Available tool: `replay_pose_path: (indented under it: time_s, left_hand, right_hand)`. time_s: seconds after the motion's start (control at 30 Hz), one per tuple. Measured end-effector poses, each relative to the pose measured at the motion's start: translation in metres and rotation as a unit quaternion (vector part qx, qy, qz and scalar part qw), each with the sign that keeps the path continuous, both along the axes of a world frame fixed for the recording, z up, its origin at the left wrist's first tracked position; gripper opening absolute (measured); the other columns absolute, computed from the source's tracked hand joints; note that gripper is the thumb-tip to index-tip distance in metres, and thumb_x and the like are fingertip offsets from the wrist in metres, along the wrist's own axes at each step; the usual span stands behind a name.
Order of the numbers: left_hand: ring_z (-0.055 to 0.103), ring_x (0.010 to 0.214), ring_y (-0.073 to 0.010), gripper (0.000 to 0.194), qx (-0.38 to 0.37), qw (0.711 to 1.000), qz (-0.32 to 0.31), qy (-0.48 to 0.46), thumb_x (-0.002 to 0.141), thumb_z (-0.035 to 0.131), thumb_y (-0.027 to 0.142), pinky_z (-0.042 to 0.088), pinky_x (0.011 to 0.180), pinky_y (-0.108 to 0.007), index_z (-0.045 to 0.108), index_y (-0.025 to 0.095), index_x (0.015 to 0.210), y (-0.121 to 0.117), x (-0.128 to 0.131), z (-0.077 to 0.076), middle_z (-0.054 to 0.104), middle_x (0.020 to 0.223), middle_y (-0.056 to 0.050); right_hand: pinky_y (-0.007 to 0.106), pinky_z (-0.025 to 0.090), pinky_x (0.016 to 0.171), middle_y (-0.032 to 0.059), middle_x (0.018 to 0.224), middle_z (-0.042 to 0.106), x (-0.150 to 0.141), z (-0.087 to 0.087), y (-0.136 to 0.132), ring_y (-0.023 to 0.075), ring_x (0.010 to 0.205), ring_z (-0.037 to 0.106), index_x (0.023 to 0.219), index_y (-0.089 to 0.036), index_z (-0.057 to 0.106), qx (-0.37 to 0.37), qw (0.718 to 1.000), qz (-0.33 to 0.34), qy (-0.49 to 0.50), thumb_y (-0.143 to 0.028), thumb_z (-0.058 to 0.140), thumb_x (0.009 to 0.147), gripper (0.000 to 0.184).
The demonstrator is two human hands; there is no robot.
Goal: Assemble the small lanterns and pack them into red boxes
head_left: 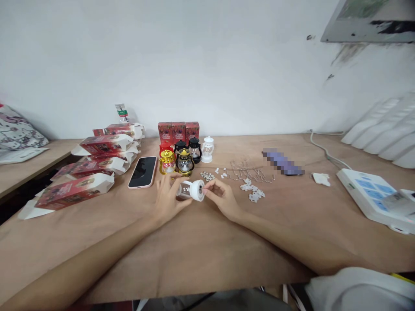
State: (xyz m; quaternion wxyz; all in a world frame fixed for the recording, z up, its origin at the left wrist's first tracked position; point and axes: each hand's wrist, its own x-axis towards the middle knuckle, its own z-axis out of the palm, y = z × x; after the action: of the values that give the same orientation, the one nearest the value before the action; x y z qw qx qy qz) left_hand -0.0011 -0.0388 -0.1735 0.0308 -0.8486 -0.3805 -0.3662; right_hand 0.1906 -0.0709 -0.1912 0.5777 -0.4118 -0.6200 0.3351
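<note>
My left hand [168,196] grips a small white toy lantern [196,190], which lies on its side with its base toward the right. At that base, my right hand [223,198] is closed in a pinch; whatever sits between its fingertips is too small to make out. Just behind the lantern lies a little pile of button cells [206,176]. Beyond my left hand stand several finished-looking lanterns: gold [167,162], bronze-black [185,163], red, black, and a white one [208,150]. Thin wire hooks [249,171] and white plastic pieces [252,190] are scattered right of the cells.
Opened red boxes [74,191] are stacked at left, beside a phone [142,172]. Three upright red boxes [178,131] stand against the wall. A purple pixelated object [282,161], crumpled white tissue [320,179] and a white device with blue buttons [369,192] are on the right.
</note>
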Motion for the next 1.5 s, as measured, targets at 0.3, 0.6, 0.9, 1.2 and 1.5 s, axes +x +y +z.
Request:
replay_pose_path:
  time_s: [0.3,0.6,0.9,1.2,1.5]
  left_hand:
    - [0.043,0.125,-0.0249,0.056,-0.020,0.993,-0.112,-0.006,0.085,0.050,0.024,0.038,0.100,-0.042,0.033,0.026,0.139,0.003,0.000,-0.001,0.042,0.134,-0.012]
    - [0.043,0.127,-0.0265,0.058,-0.049,0.987,-0.155,0.003,0.078,0.060,0.021,0.041,0.103,-0.044,0.039,0.020,0.132,0.008,-0.001,-0.004,0.046,0.134,-0.014]
    - [0.045,0.125,-0.0249,0.056,-0.021,0.986,-0.164,0.004,0.082,0.055,0.019,0.044,0.101,-0.041,0.035,0.020,0.135,0.006,-0.002,-0.004,0.043,0.133,-0.015]
    - [0.052,0.117,-0.0237,0.051,-0.037,0.985,-0.166,-0.018,0.080,0.059,0.022,0.046,0.097,-0.040,0.039,0.019,0.127,0.006,-0.001,-0.003,0.053,0.124,-0.012]
    - [0.054,0.115,-0.0240,0.044,-0.037,0.984,-0.174,-0.024,0.080,0.061,0.026,0.046,0.096,-0.042,0.044,0.020,0.121,0.006,-0.001,0.000,0.056,0.123,-0.011]
  right_hand:
    - [0.028,0.053,0.071,0.0028,0.095,0.060,0.001,-0.002,0.001,0.0137,0.078,0.063,0.101,-0.024,0.049,-0.006,0.995,0.089,0.034,-0.025,0.062,0.076,0.029]
    - [0.035,0.051,0.078,0.0047,0.090,0.064,0.007,0.001,-0.002,0.0177,0.084,0.061,0.093,-0.020,0.054,0.109,0.977,-0.039,-0.179,-0.010,0.046,0.076,0.021]
    - [0.046,0.041,0.085,0.0123,0.117,0.057,0.037,0.001,0.025,0.0309,0.103,0.045,0.087,-0.019,0.070,0.151,0.812,-0.232,-0.513,-0.028,0.057,0.082,0.017]
    - [0.041,0.043,0.080,0.0074,0.112,0.062,0.036,-0.003,0.025,0.0265,0.097,0.048,0.078,-0.021,0.071,0.214,0.789,-0.196,-0.542,-0.022,0.056,0.085,0.016]
    - [0.037,0.049,0.077,0.0109,0.104,0.056,0.029,0.002,0.014,0.0207,0.093,0.055,0.084,-0.017,0.063,0.366,0.817,-0.216,-0.389,-0.015,0.052,0.087,0.012]
